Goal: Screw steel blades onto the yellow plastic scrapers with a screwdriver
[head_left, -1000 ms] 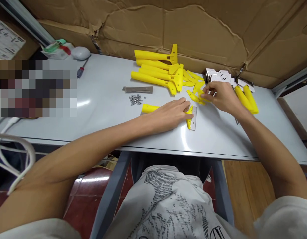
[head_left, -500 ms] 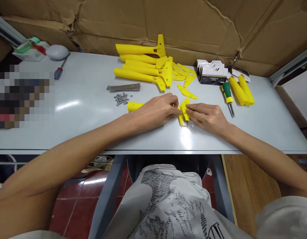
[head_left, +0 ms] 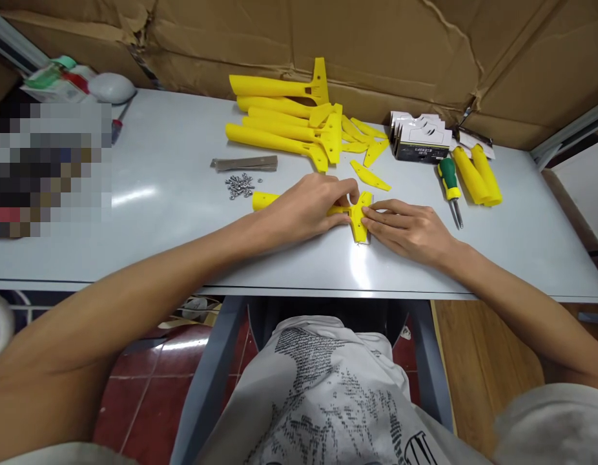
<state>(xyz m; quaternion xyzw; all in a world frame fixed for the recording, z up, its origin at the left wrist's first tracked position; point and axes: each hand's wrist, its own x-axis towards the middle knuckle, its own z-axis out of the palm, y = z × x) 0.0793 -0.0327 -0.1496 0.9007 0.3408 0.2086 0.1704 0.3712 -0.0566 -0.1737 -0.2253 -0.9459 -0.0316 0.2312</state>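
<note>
At the far left of the counter (head_left: 158, 248), a smooth white rounded object (head_left: 112, 88) sits by a screwdriver (head_left: 116, 131) with a red-and-blue handle. Farther right, a small heap of screws (head_left: 241, 186) lies just in front of a stack of flat metal blades (head_left: 243, 165). Next come yellow scraper handles (head_left: 274, 135), piled near the cardboard. In front of them, the left hand (head_left: 314, 203) is clamped over a yellow scraper (head_left: 264, 201), thumb and forefinger at its neck. The scraper lies flat near the counter's front edge, a yellow cover plate (head_left: 359, 223) on its head. The right hand (head_left: 410, 230) touches that plate, fingers together; whether it pinches anything, I cannot tell. Behind, loose yellow plates (head_left: 370, 175) lie scattered. Then come printed cards (head_left: 422, 139), a green-and-yellow screwdriver (head_left: 449, 179) and 2 yellow handles (head_left: 474, 177) side by side.
</note>
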